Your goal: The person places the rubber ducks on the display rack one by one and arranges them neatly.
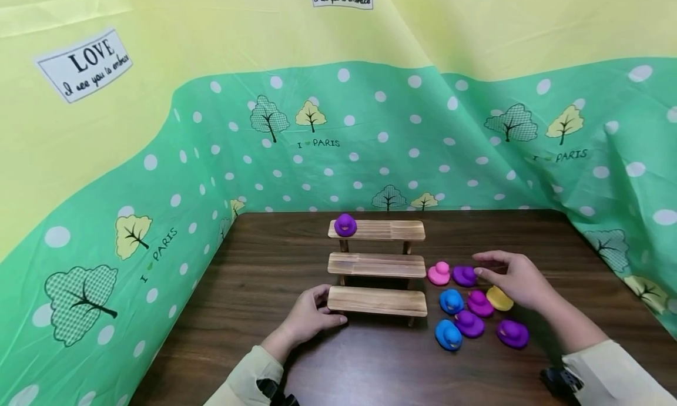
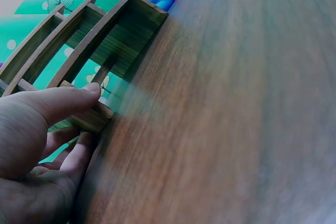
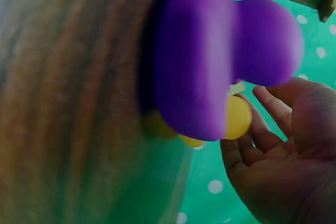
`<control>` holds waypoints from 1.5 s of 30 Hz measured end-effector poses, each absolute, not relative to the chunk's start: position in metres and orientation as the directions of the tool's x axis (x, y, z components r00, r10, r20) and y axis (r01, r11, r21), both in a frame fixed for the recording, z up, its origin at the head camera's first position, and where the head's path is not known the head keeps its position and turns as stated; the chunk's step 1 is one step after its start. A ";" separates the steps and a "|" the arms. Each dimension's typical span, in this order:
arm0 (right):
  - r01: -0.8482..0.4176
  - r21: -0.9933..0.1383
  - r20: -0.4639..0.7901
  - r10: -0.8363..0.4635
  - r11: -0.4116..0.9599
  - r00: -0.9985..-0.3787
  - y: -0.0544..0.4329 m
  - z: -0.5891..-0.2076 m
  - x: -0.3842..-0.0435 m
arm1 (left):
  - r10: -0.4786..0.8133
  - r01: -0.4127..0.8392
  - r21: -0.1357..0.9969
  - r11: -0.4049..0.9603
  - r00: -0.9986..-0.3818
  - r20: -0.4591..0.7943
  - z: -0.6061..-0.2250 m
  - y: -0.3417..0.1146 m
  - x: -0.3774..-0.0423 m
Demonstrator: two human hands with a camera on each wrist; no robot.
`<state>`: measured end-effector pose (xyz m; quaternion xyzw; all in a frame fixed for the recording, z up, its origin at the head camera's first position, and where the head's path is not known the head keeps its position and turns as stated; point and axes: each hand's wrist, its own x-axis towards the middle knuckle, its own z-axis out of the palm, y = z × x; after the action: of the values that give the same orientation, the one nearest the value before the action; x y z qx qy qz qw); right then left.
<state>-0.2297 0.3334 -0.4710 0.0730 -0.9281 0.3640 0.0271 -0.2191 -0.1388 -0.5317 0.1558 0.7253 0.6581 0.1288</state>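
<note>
A three-tier wooden step shelf (image 1: pixel 376 302) stands on the table. My left hand (image 1: pixel 307 316) grips the left end of its lowest tier; in the left wrist view the thumb (image 2: pixel 84 97) lies on the wood, with curled fingers on the other side. One purple rubber duck (image 1: pixel 345 224) sits at the left of the top tier. Right of the shelf, my right hand (image 1: pixel 520 279) reaches over the loose ducks, thumb and fingers apart, with the fingertips beside a purple duck (image 1: pixel 464 276). A yellow duck (image 1: pixel 499 298) lies partly below this hand.
Other rubber ducks lie close together right of the shelf: a pink one (image 1: pixel 439 273), blue ones (image 1: pixel 448 335) and several purple ones, such as the purple duck (image 1: pixel 512 334) nearest the right sleeve. A patterned green and yellow cloth (image 1: pixel 328 185) borders the dark wooden table (image 1: pixel 254 259).
</note>
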 end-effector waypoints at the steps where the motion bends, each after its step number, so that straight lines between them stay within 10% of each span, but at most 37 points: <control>1: -0.157 -0.677 0.098 -0.124 0.719 -0.987 0.334 -0.473 -0.231 | 0.394 0.057 0.995 0.088 -0.919 0.018 -0.532 -0.139 -0.219; 45: -0.193 -0.621 0.033 -0.221 0.759 -0.975 0.332 -0.481 -0.243 | 0.392 0.042 0.995 0.087 -0.920 0.004 -0.530 -0.139 -0.219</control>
<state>-0.2429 0.3322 -0.4807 0.1105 -0.9376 0.3289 -0.0211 -0.2187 -0.1385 -0.5304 0.1497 0.7252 0.6588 0.1331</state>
